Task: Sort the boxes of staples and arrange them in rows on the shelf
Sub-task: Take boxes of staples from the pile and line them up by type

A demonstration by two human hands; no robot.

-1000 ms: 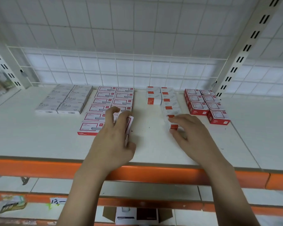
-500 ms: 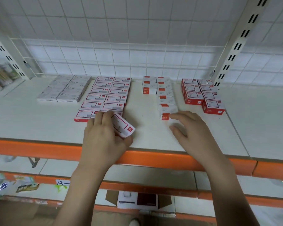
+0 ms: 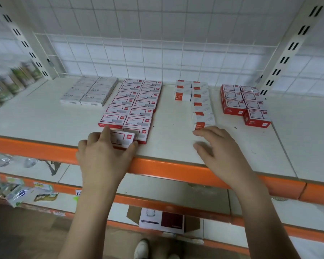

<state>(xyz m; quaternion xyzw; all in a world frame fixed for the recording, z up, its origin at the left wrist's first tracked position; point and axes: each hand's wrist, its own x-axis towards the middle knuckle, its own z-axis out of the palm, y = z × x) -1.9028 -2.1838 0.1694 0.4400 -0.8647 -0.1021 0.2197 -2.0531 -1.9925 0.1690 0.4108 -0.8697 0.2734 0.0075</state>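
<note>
Fingers (image 3: 94,139) of the left hand (image 3: 103,156) curl over a white cardboard staple box with a red border (image 3: 123,140), thumb at its near right corner, gripping it at the front edge of the white shelf with an orange front rail (image 3: 45,118), just before the left column of its matching block; going from the left, a grey block of staple boxes (image 3: 90,90) lies two wide toward the back of the shelf; just beside it the red-bordered white boxes (image 3: 135,103) run in two columns from the wire grid back panel (image 3: 157,58) toward the front, the right column reaching one box nearer than the left; farther right, well apart, small white boxes with red corner labels (image 3: 201,103) form a short column and a longer one; the right hand (image 3: 221,152) hovers just before the nearest of these, its fingers (image 3: 202,132) loosely spread and holding nothing; at the far right, red boxes with white labels (image 3: 241,101) sit stacked in two columns.
</note>
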